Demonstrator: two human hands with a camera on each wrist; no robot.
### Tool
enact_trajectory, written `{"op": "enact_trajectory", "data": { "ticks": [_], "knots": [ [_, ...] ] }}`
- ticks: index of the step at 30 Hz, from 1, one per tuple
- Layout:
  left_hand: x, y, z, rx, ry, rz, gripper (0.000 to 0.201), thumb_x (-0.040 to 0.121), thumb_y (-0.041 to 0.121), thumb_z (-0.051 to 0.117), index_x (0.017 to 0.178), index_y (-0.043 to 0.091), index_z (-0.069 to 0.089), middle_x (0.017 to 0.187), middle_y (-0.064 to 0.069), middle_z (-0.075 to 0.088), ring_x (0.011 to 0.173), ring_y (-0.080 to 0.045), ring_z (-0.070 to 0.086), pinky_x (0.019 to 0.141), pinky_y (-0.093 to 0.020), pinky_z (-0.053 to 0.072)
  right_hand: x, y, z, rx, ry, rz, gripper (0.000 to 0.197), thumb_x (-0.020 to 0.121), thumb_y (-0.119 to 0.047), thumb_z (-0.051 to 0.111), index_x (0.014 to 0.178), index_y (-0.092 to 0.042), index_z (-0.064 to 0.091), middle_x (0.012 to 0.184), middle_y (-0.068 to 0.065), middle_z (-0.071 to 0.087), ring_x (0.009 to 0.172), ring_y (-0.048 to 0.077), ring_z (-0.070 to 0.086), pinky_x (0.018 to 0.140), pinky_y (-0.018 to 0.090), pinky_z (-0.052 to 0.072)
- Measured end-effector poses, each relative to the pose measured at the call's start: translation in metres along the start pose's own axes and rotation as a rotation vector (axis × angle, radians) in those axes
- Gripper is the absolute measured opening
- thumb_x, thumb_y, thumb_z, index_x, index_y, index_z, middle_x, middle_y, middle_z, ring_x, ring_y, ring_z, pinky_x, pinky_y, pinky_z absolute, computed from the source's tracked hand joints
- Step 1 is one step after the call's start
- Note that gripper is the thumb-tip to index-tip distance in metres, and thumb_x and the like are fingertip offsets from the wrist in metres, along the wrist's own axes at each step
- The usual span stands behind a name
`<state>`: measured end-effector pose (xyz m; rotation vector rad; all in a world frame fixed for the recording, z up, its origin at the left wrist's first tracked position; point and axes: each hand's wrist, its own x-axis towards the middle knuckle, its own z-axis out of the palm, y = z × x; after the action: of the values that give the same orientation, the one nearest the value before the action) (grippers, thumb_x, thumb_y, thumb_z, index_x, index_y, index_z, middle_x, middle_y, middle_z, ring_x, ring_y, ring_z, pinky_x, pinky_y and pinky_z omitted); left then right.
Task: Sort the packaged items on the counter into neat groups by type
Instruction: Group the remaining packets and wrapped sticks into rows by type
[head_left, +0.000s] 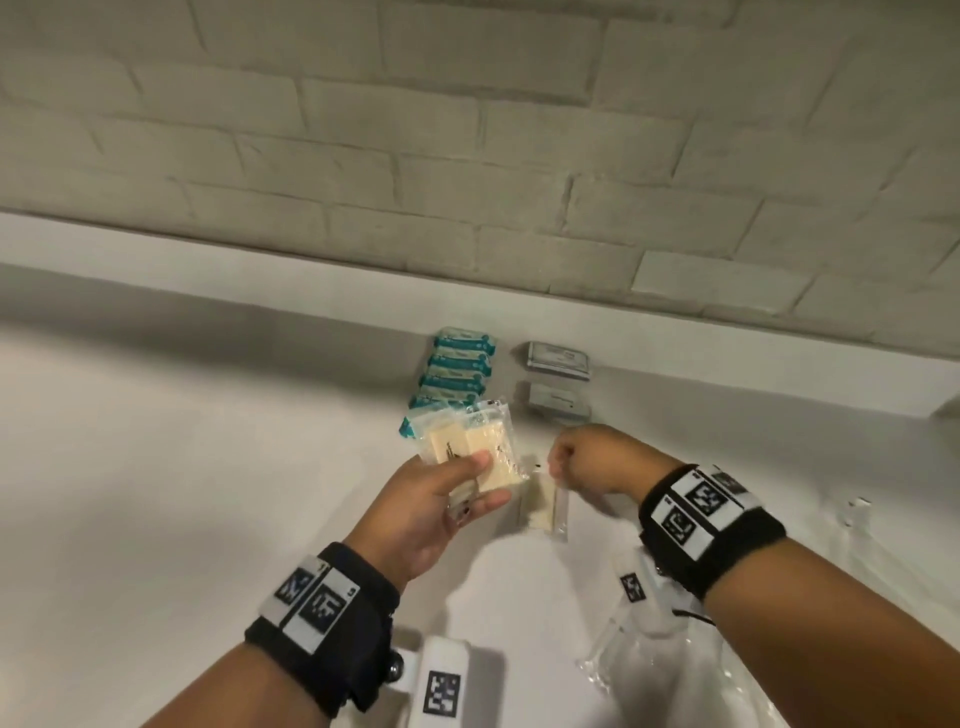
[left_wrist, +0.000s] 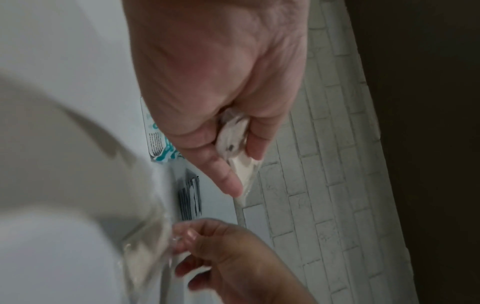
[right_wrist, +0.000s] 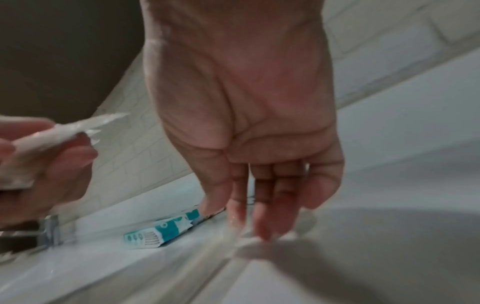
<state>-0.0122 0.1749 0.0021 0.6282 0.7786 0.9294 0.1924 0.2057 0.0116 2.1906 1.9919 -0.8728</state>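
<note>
Pinching a small stack of clear-wrapped cream packets (head_left: 470, 451) between left thumb and fingers; left hand (head_left: 434, 506) held above the bench (head_left: 208, 467), just in front of the teal row. Right hand (head_left: 582, 457) fingers pointed down, grip narrow on the top edge of another clear-wrapped cream packet (head_left: 543, 506) that hangs close over the bench; wrapper blurred in the right wrist view, so exact contact hard to read.

Teal packets (head_left: 460, 371) lined in a column toward the wall (head_left: 467, 156). Silver packets (head_left: 557, 358) in a second column just right of them, apart.

Step in hand, as judged: gathering cream packets into one group.
- Lift right packet by the seam only; thin film likely slippery.
- Square edges against the left-hand stack before adding.
- Keep left pinch firm; several packets could fan or slide out.
- Set group down in front of the two columns, clear of both, same orientation.
- Avoid brushing nearest teal packet on the way down.
</note>
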Motion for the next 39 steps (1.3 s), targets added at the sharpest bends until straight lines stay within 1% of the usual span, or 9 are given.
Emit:
{"op": "enact_trajectory", "data": {
  "ticks": [3, 9, 16, 20, 24, 27, 30, 33, 39],
  "knots": [
    [0.002, -0.001, 0.002, 0.039, 0.009, 0.037, 0.019, 0.088, 0.003, 0.059, 0.108, 0.004, 0.063, 0.088, -0.005, 0.076, 0.080, -0.017, 0.073, 0.074, -0.032, 0.061, -0.005, -0.011, -0.003, 0.266, 0.200, -0.078, 0.020, 0.092, -0.034, 0.058, 0.100, -0.018, 0.066, 0.095, -0.005, 0.065, 0.084, 0.013, 0.061, 0.068, 0.026, 0.045],
    [0.002, 0.001, 0.008, 0.068, 0.004, 0.047, 0.020, 0.090, 0.004, 0.058, 0.107, 0.011, 0.066, 0.099, -0.008, 0.075, 0.086, -0.020, 0.073, 0.069, -0.027, 0.060, -0.037, -0.030, 0.001, 0.896, 0.077, -0.320, 0.006, 0.079, -0.010, 0.074, 0.081, -0.010, 0.069, 0.063, -0.004, 0.064, 0.052, 0.003, 0.054, 0.051, 0.016, 0.044],
    [-0.002, 0.002, 0.014, 0.073, 0.066, -0.062, 0.034, 0.094, 0.040, 0.053, 0.099, 0.008, 0.064, 0.092, -0.012, 0.072, 0.075, -0.022, 0.071, 0.059, -0.028, 0.059, -0.050, -0.018, -0.006, 0.812, 0.442, -0.456, 0.016, 0.073, 0.004, 0.075, 0.068, -0.008, 0.066, 0.072, 0.001, 0.061, 0.068, 0.013, 0.056, 0.067, 0.027, 0.047],
    [-0.008, 0.004, 0.015, 0.064, 0.020, -0.056, 0.023, 0.086, 0.014, 0.066, 0.109, 0.010, 0.064, 0.095, -0.010, 0.072, 0.078, -0.021, 0.069, 0.058, -0.026, 0.056, -0.064, -0.010, -0.004, 0.323, 0.536, -0.665, 0.026, 0.077, 0.007, 0.066, 0.071, -0.017, 0.074, 0.090, -0.010, 0.059, 0.085, 0.006, 0.059, 0.074, 0.022, 0.046],
    [-0.011, 0.004, 0.018, 0.274, 0.034, 0.099, 0.034, 0.085, 0.000, 0.064, 0.118, 0.005, 0.060, 0.092, -0.006, 0.071, 0.074, -0.017, 0.067, 0.061, -0.026, 0.051, -0.074, -0.011, -0.009, 0.574, 0.468, -0.538, 0.015, 0.085, -0.005, 0.067, 0.089, -0.018, 0.072, 0.098, -0.007, 0.057, 0.087, 0.008, 0.057, 0.079, 0.018, 0.046],
    [-0.014, 0.001, 0.021, 0.463, 0.035, 0.190, 0.031, 0.084, 0.000, 0.066, 0.113, 0.010, 0.061, 0.089, -0.002, 0.070, 0.077, -0.014, 0.066, 0.060, -0.024, 0.051, -0.072, -0.017, -0.017, 0.597, 0.360, -0.381, 0.030, 0.079, -0.020, 0.076, 0.104, -0.032, 0.065, 0.100, -0.008, 0.062, 0.080, 0.008, 0.056, 0.080, 0.026, 0.050],
    [-0.017, -0.002, 0.025, 0.560, 0.037, 0.228, 0.034, 0.081, 0.000, 0.070, 0.108, 0.017, 0.060, 0.088, 0.000, 0.068, 0.079, -0.014, 0.065, 0.057, -0.021, 0.053, -0.072, -0.024, -0.021, 0.487, 0.260, -0.315, 0.016, 0.077, -0.017, 0.078, 0.086, -0.027, 0.070, 0.084, -0.005, 0.068, 0.072, 0.008, 0.060, 0.073, 0.033, 0.053],
    [-0.019, -0.003, 0.023, 0.564, 0.022, 0.216, 0.034, 0.080, 0.004, 0.072, 0.109, 0.018, 0.060, 0.093, -0.004, 0.070, 0.084, -0.017, 0.067, 0.063, -0.026, 0.054, -0.074, -0.024, -0.028, 0.524, 0.209, -0.336, 0.004, 0.080, -0.013, 0.075, 0.078, -0.016, 0.072, 0.069, -0.006, 0.068, 0.060, 0.004, 0.059, 0.059, 0.019, 0.049],
    [-0.016, 0.000, 0.010, 0.295, 0.068, 0.115, 0.020, 0.089, 0.011, 0.063, 0.110, 0.012, 0.061, 0.100, -0.010, 0.066, 0.088, -0.022, 0.069, 0.067, -0.031, 0.057, -0.041, 0.005, -0.040, 0.232, 0.411, -0.100, 0.014, 0.089, -0.023, 0.064, 0.080, -0.013, 0.066, 0.078, -0.003, 0.062, 0.073, 0.013, 0.056, 0.057, 0.019, 0.038]
  ]
}}
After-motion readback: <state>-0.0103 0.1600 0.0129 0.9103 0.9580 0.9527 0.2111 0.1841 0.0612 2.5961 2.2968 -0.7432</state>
